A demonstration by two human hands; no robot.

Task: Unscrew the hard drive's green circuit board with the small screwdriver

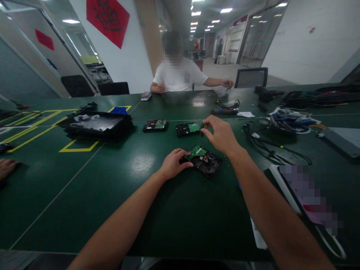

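Note:
A black hard drive [206, 162] with a green circuit board on top lies on the dark green table [112, 195] in front of me. My left hand [174, 162] rests on its left edge and holds it down. My right hand [221, 133] hovers just beyond it, fingers pinched on a small dark tool [203, 126] whose tip is near a second hard drive [188, 129]. A third hard drive [155, 125] lies further left, apart from both hands.
A black tray [95, 125] sits at the left inside yellow floor-tape marks. Cables [270, 146] and a blue-white bundle [291, 120] lie to the right. A person in a white shirt [180, 75] sits across the table. Another person's hand [7, 167] shows at the far left edge.

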